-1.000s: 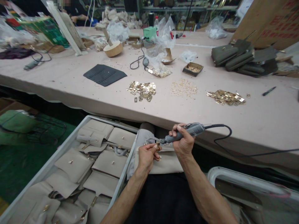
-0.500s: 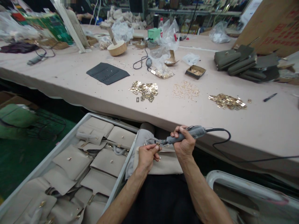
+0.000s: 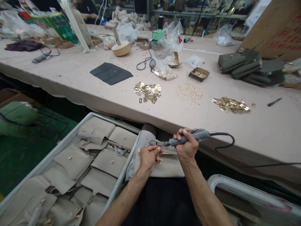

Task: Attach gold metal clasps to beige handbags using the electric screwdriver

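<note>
Head view: left hand [image 3: 149,157] pinches a gold fitting [image 3: 159,145], apparently steadying it for the driver [image 3: 201,135] that the right hand [image 3: 188,147] grips.

A bag [image 3: 168,166] lies right of the crate [image 3: 47,160]

Diffuse, moderate light, apparently from above, makes the table top [image 3: 188,116] the palest broad surface; the green floor [image 3: 9,169] toward eight o'clock sinks into shadow. Metal plates [image 3: 148,90] glint at twelve. The grey power tool [image 3: 201,135] near four carries a dull sheen, its tip too soft to read. Shelves [image 3: 209,14] at one blur, the carton [image 3: 282,33] at two looks stretched, and pixelation masks a patch at eleven.
</note>
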The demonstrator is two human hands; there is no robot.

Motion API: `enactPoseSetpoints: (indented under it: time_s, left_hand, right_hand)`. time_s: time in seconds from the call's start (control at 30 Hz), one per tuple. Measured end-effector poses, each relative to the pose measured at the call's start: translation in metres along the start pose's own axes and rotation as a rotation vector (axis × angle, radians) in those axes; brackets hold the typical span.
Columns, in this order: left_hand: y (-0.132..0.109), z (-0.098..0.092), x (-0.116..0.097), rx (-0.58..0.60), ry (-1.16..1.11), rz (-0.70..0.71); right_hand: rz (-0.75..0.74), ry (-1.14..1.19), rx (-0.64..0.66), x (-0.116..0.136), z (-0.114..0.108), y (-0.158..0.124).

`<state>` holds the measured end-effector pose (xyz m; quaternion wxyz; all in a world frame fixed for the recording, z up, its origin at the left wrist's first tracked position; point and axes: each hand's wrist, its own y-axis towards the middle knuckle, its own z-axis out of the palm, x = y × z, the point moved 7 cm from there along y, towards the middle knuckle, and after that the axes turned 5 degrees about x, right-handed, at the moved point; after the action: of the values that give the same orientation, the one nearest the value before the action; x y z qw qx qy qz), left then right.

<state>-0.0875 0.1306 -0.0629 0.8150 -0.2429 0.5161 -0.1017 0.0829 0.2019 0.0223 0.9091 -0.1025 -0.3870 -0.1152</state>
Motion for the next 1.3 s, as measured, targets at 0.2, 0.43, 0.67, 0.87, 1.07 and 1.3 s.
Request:
enactPoseSetpoints:
  time_s: [0.2, 0.43, 0.67, 0.87, 1.07, 1.3]
  left_hand:
    - [0.0, 0.001, 0.0, 0.013, -0.004, 0.005]
    - [-0.001, 0.0, -0.001, -0.002, 0.031, 0.012]
    - [-0.001, -0.001, 0.0, -0.003, 0.04, 0.02]
    - [-0.001, -0.001, -0.001, -0.008, 0.035, 0.01]
    - [-0.003, -0.001, -0.002, -0.008, 0.035, 0.016]
    - [-0.004, 0.001, -0.001, -0.005, 0.081, 0.034]
  right_hand:
    - [0.016, 0.023, -0.02, 0.0, 0.0, -0.001]
    - [0.017, 0.03, -0.002, -0.001, -0.001, -0.001]
    - [0.012, 0.029, 0.014, -0.001, -0.002, 0.0]
    - [0.023, 0.027, -0.002, 0.0, -0.002, -0.001]
    - [0.017, 0.005, 0.0, 0.003, 0.001, -0.003]
    - [-0.035, -0.059, 0.025, 0.011, 0.011, -0.009]
